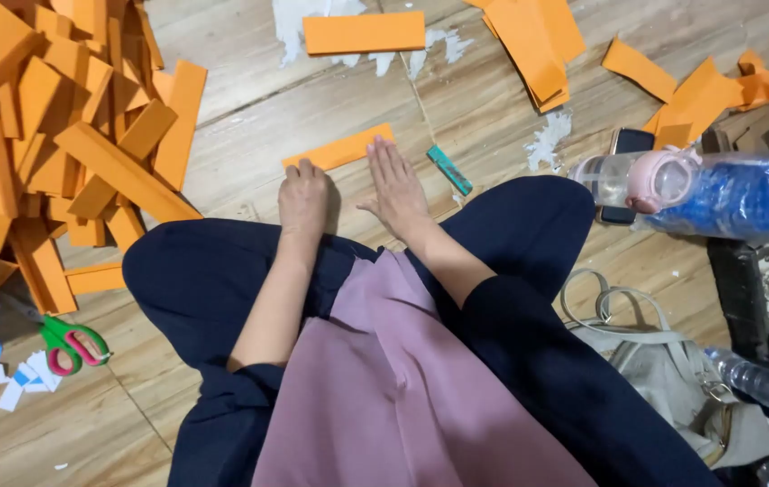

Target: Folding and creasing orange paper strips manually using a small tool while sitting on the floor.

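An orange paper strip [341, 149] lies flat on the wooden floor [249, 99] in front of my crossed legs. My left hand [302, 195] rests knuckles-down with its fingers curled, touching the strip's near left end. Beside it my right hand [395, 186] lies flat, fingers straight and together, pressing on the strip's right end. Neither hand grips anything. A small teal stick [449, 169] lies just right of my right hand.
A big heap of folded orange strips [60, 126] fills the left. More orange pieces [538, 36] lie at the top and right. Green-and-pink scissors [69, 344] sit at lower left. A clear bottle with pink cap [646, 179], a phone [626, 149] and a grey bag [673, 370] are on the right.
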